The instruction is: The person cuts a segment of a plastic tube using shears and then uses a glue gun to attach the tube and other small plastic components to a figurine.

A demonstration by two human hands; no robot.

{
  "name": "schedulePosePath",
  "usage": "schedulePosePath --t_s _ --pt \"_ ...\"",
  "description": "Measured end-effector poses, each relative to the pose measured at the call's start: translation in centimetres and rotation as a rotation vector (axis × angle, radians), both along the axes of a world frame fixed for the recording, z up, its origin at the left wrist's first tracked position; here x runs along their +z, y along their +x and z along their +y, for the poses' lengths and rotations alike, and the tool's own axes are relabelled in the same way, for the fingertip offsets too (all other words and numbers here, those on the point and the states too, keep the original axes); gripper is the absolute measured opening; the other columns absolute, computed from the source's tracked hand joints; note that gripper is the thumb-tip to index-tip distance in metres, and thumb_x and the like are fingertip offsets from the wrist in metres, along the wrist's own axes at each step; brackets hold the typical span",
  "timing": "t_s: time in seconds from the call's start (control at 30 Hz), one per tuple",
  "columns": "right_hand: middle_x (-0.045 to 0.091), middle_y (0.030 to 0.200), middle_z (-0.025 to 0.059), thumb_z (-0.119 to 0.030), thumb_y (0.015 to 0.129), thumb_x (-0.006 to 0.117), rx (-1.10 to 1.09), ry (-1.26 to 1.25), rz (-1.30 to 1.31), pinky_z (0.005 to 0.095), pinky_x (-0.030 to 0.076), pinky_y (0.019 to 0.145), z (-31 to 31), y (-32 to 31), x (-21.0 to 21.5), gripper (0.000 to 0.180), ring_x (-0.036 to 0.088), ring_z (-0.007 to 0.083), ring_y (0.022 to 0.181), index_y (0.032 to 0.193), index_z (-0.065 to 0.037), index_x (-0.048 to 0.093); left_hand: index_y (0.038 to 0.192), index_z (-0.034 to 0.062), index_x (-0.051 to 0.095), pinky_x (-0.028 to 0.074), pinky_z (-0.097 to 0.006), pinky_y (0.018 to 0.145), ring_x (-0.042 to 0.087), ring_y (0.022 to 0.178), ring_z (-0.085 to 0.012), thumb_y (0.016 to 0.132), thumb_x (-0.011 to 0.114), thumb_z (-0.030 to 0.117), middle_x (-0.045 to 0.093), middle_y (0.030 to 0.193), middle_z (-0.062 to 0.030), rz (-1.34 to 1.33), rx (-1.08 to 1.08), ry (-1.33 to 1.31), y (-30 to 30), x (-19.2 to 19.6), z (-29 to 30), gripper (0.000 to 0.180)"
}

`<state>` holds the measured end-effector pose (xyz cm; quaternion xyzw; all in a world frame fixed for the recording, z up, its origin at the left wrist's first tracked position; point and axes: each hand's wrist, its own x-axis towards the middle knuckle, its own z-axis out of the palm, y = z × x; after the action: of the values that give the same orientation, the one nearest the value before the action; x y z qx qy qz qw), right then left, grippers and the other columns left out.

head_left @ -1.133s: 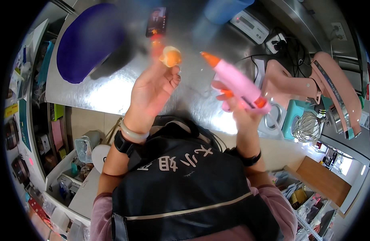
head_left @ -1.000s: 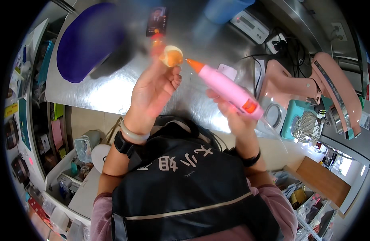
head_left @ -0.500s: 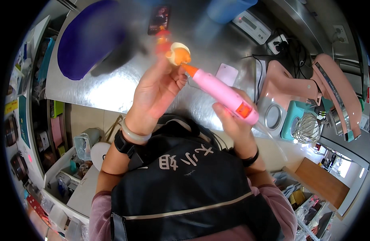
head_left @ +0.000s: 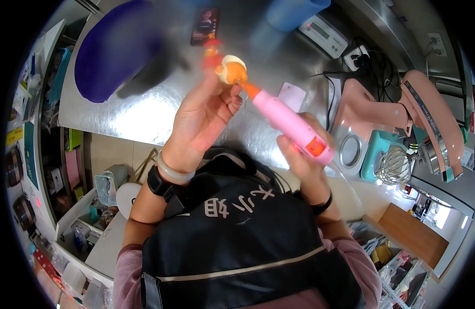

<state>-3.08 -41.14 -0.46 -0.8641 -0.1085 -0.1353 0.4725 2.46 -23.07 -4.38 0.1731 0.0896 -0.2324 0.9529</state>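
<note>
My left hand (head_left: 199, 116) is raised over the steel table, its fingers closed on a small orange and cream figurine (head_left: 232, 71). Just beyond the fingers is a blurred red and orange piece (head_left: 213, 54); whether it joins the figurine I cannot tell. My right hand (head_left: 305, 154) wraps round a pink hot glue pen (head_left: 284, 117) with an orange nozzle. A clear stick or cord trails from its rear end. The nozzle points at the figurine's lower right side, at or very near its surface; a small gap is hard to judge.
The steel table (head_left: 145, 110) bears a dark purple rounded object (head_left: 114, 56), a phone (head_left: 204, 26), a blue container (head_left: 294, 13), a white scale (head_left: 324, 35) and a pink card (head_left: 291, 97). Cables, a pink stand mixer (head_left: 376, 110) and a wire whisk (head_left: 394, 164) stand at right.
The glue pen and my right hand have shifted slightly right and down. The figurine in my left hand has moved a little to the right.
</note>
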Motion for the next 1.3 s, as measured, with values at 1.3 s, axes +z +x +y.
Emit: schedulePosePath --t_s 1.3 --pt "0.056 0.061 0.0055 -0.021 0.062 0.075 -0.064 -0.16 -0.108 0.0264 0.044 0.048 0.15 -0.28 -0.12 0.024 0.055 0.0192 0.05 0.072 -0.005 0.059 0.109 0.0012 0.05 0.043 -0.025 0.077 0.052 0.085 -0.0124 0.086 0.055 0.026 0.055 0.102 -0.0067 0.044 -0.016 -0.009 -0.39 -0.02 -0.52 0.035"
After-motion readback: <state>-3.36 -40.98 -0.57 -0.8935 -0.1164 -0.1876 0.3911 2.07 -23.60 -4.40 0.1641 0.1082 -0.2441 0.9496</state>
